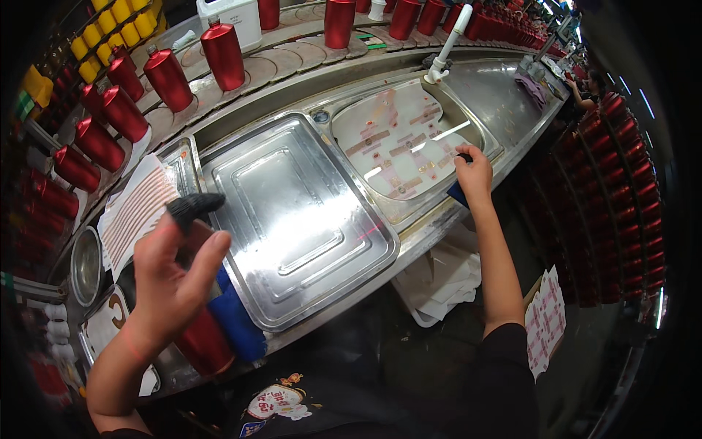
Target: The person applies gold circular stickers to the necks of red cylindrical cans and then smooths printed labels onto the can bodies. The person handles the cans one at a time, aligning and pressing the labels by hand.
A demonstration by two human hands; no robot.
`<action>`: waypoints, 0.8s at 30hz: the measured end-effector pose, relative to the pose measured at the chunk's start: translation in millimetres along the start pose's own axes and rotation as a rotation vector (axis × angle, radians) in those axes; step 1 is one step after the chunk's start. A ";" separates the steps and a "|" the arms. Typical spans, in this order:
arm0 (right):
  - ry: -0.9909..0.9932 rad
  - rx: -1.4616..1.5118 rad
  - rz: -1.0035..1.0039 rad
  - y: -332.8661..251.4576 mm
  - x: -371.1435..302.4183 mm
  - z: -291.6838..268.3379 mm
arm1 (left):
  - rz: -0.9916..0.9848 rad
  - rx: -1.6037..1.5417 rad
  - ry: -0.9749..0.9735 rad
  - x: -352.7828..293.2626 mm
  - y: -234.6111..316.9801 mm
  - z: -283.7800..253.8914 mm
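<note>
My left hand (167, 282) is raised at the left, thumb and forefinger apart, a black sleeve covering the forefinger. Below it, a red bottle (203, 344) lies against a blue cloth (240, 322), partly hidden by the hand. My right hand (474, 174) hovers at the near right rim of a sink (395, 212), its fingers curled together and one tip black. Whatever those fingers hold, if anything, cannot be made out. Thin printed decal sheets (391, 139) lie in the sink. Between my hands sits a steel tray (292, 219) with a shiny, ridged surface.
Red bottles (221, 55) stand along a curved conveyor (281, 66) at the back. A white tap (450, 44) rises behind the sink. Striped paper sheets (139, 212) and a metal bowl (86, 267) are at the left. A white bin (439, 278) holds paper below the counter.
</note>
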State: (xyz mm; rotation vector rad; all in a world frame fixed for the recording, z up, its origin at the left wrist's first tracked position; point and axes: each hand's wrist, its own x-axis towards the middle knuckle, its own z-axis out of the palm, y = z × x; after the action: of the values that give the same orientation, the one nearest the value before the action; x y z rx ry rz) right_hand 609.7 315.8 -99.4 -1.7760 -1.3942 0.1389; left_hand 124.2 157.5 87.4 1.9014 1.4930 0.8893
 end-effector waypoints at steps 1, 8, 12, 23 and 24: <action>0.010 -0.086 0.037 12.1 14.3 1.3 | 0.083 0.111 -0.014 27.5 -1.9 13.7; -0.105 -0.443 0.166 64.6 95.0 9.9 | 0.274 0.383 -0.197 205.6 -44.1 118.3; -0.230 -0.549 0.226 87.9 119.8 19.6 | 0.153 0.442 -0.244 284.6 -65.3 176.2; -0.553 -0.726 0.155 127.8 174.2 38.5 | 0.179 0.835 -0.211 315.9 -78.7 247.4; -0.554 -0.717 0.129 127.2 175.9 41.5 | 0.239 0.854 -0.192 313.6 -79.3 248.9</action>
State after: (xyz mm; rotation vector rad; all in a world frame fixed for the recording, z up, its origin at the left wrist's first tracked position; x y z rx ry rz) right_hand 746.9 484.0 -140.7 -2.5542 -1.8706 0.2325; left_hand 320.9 474.2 -78.7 2.7109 1.6934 0.1113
